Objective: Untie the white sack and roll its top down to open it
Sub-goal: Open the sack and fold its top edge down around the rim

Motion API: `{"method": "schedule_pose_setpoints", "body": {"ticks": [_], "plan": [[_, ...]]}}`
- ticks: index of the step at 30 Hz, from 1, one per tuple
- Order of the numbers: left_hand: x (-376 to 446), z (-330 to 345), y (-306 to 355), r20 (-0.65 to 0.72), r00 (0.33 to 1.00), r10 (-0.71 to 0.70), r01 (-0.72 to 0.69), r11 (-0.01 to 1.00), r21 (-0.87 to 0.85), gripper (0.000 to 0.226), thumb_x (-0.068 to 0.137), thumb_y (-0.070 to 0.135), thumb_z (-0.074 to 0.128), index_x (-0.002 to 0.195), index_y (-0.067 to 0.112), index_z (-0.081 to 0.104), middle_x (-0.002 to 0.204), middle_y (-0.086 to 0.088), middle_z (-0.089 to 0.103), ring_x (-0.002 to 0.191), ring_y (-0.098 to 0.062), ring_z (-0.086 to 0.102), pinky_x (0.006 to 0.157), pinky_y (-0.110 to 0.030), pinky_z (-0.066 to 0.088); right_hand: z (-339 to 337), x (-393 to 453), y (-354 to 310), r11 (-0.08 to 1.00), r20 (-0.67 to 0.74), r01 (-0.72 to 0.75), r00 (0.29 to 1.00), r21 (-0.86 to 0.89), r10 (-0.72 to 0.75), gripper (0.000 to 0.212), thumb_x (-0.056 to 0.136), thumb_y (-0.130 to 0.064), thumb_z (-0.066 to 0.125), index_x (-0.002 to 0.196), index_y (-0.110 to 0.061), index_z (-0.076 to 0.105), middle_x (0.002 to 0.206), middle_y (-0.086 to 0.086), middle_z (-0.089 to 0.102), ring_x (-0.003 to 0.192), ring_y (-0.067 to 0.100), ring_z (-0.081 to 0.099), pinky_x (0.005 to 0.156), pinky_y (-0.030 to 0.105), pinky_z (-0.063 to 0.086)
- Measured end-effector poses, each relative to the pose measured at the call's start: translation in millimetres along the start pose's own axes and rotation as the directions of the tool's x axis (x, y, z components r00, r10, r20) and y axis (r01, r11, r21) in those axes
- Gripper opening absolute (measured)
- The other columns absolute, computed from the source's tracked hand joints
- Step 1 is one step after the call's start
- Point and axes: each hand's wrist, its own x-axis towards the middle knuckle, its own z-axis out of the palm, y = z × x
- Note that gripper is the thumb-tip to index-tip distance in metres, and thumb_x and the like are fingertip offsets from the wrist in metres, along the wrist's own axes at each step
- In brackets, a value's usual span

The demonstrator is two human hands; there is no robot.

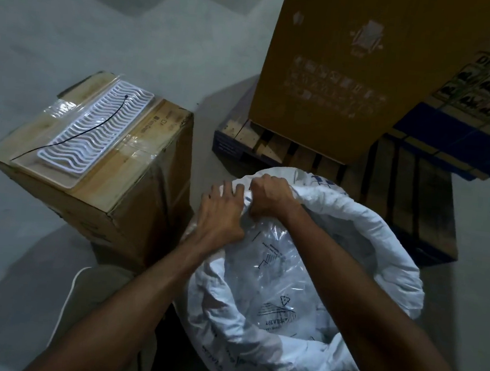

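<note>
Two hands work the far-left edge of the white sack (362, 226). Right hand (269, 195) is fisted tight, its grip closed on a bunch of the rim fabric; left hand (220, 213) sits just beside it, fingers (231, 191) spread and pressed over the same edge, more bracing than pinching. Sack stands on the floor (58, 32) in front of the person, mouth already wide, no tie visible on it; the rim is rolled into a thick cuff around most of the opening. Clear plastic bags (278, 266) with printed marks show inside. Step in hand, by my reading: rolling down, last unrolled stretch. Next move calls for turning that bunch outward and down, level with the rest. Cardboard box (135, 192) stands near left, carrying a white tray (93, 132).
</note>
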Motion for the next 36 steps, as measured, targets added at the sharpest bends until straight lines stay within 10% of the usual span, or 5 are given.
{"method": "schedule_pose_setpoints", "body": {"ticks": [6,16,21,29,36], "plan": [[24.4,11.1,13.3,0.02,1.0,0.022,-0.019,0.991,-0.136,0.093,0.078,0.041,0.075,0.153,0.013,0.027,0.134,-0.015,0.057,0.119,-0.033,0.056,0.096,-0.044,0.049,-17.7,25.0,15.7,0.996,0.436,-0.02,0.9,0.088,-0.02,0.07,0.069,-0.035,0.088,0.131,-0.016,0.061,0.128,0.005,0.062,0.109,0.022,0.059,0.088,0.035,0.048],[73.8,-6.1,-13.5,0.461,0.887,0.013,0.278,0.784,-0.556,0.049,0.083,0.033,0.069,0.124,0.006,0.06,0.12,-0.014,0.064,0.103,-0.028,0.061,0.088,-0.039,0.051,33.4,-24.5,62.5,0.992,-0.157,-0.121,0.98,0.036,0.125,0.076,0.088,-0.069,0.05,0.144,-0.019,0.043,0.147,0.011,0.05,0.131,0.032,0.05,0.112,0.058,0.031],[78.3,-18.5,5.5,0.07,0.987,0.148,-0.133,0.975,-0.18,0.08,0.076,0.047,0.077,0.141,0.017,0.042,0.136,-0.014,0.047,0.118,-0.034,0.052,0.096,-0.044,0.049,35.3,-14.9,74.6,0.995,-0.153,-0.017,0.988,0.094,0.031,0.056,0.097,-0.065,0.041,0.117,-0.016,0.059,0.11,0.011,0.07,0.091,0.03,0.065,0.076,0.039,0.043],[89.6,-3.4,30.4,-0.008,0.952,0.306,-0.279,0.855,-0.437,0.029,0.102,0.032,0.048,0.121,0.015,0.064,0.123,-0.01,0.062,0.105,-0.026,0.058,0.093,-0.045,0.051,3.8,6.1,98.0,0.929,0.397,-0.165,0.918,0.331,0.022,0.058,0.092,-0.06,0.055,0.121,-0.011,0.062,0.124,0.015,0.061,0.097,0.023,0.055,0.08,0.038,0.042],[99.6,11.0,40.7,0.013,1.0,-0.007,0.013,0.804,-0.595,0.036,0.095,0.03,0.046,0.115,0.017,0.073,0.119,-0.011,0.07,0.104,-0.033,0.064,0.095,-0.048,0.052,32.7,-57.1,124.1,0.981,-0.243,-0.066,0.964,0.183,0.11,0.066,0.098,-0.068,0.039,0.147,-0.025,0.038,0.148,0.008,0.051,0.134,0.029,0.048,0.113,0.053,0.034]]}}
